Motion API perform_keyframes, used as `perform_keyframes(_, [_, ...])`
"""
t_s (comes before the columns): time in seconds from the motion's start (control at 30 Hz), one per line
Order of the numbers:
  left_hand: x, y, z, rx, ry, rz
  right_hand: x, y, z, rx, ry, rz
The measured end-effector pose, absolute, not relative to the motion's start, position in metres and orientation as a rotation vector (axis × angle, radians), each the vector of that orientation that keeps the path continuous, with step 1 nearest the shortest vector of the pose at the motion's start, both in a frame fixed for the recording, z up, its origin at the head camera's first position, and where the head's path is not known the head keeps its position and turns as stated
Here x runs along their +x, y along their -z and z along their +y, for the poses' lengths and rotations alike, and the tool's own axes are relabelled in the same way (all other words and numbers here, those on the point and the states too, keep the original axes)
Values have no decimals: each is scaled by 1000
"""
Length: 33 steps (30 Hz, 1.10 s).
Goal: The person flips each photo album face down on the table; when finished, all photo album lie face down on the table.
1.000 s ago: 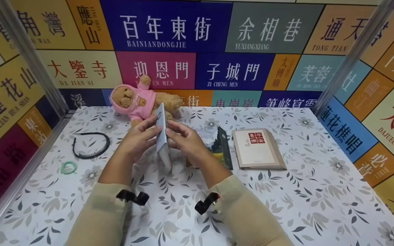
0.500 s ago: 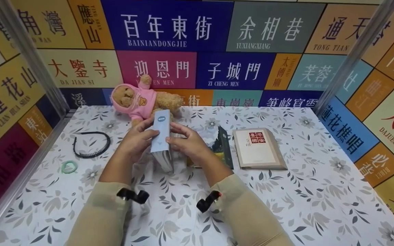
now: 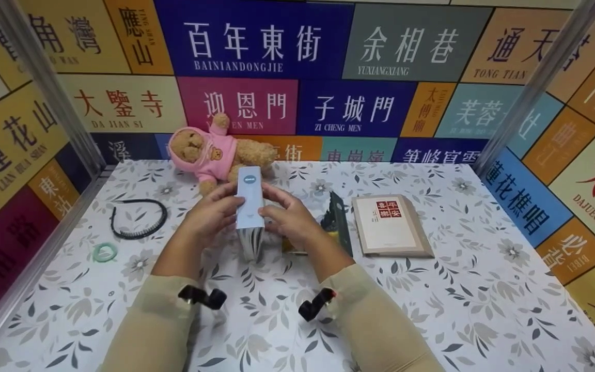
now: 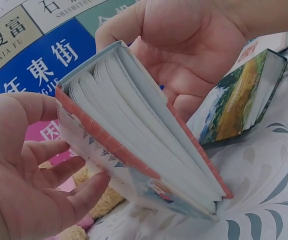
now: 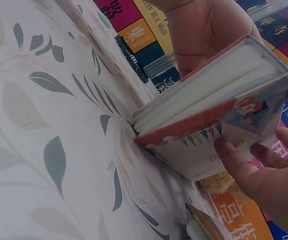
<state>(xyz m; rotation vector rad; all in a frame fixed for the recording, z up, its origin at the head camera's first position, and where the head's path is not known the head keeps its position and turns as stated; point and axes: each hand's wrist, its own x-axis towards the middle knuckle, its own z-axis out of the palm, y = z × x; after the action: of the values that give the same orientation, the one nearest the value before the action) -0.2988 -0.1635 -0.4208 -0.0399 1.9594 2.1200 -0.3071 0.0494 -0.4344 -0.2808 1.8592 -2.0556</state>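
Observation:
A thick book [image 3: 250,206] with a light blue spine stands on the table, spine up, its page edges facing the person. On its left side my left hand [image 3: 214,209] holds it, thumb at the spine's edge. From the opposite side my right hand [image 3: 291,216] holds the same book. In the left wrist view, the book [image 4: 129,115] shows red-bordered covers with pages fanned slightly apart. Fingertips [image 5: 226,147] of the right hand touch the illustrated cover in the right wrist view. Just behind the right forearm is a dark green book [image 3: 338,217] with a painted landscape cover.
A cream book [image 3: 382,230] with red characters lies to the right. At the back left, a teddy bear [image 3: 215,155] in a pink hoodie leans by the sign-covered wall. A black headband [image 3: 159,225] and a green coiled band [image 3: 105,252] lie on the left.
The book in both hands has turned from nearly edge-on, leaning, to standing with its blue spine facing up. Both hands have moved slightly right with it; the other objects stay put.

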Motion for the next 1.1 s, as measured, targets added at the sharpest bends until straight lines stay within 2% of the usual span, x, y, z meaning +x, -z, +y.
perform_keyframes(0.37, [-296, 424, -162, -18, -2070, 1994, -313, 436, 58, -289, 2050, 1987])
perform_keyframes(0.6, [-304, 442, -171, -211, -1995, 1886, -318, 437, 63, -208, 1990, 2093])
perform_keyframes(0.77, [-306, 446, -181, -356, -1897, 2048, -321, 442, 62, -172, 1914, 2109])
perform_keyframes(1.1, [-310, 441, -190, -412, -1790, 2200, -326, 457, 57, -89, 1721, 2281])
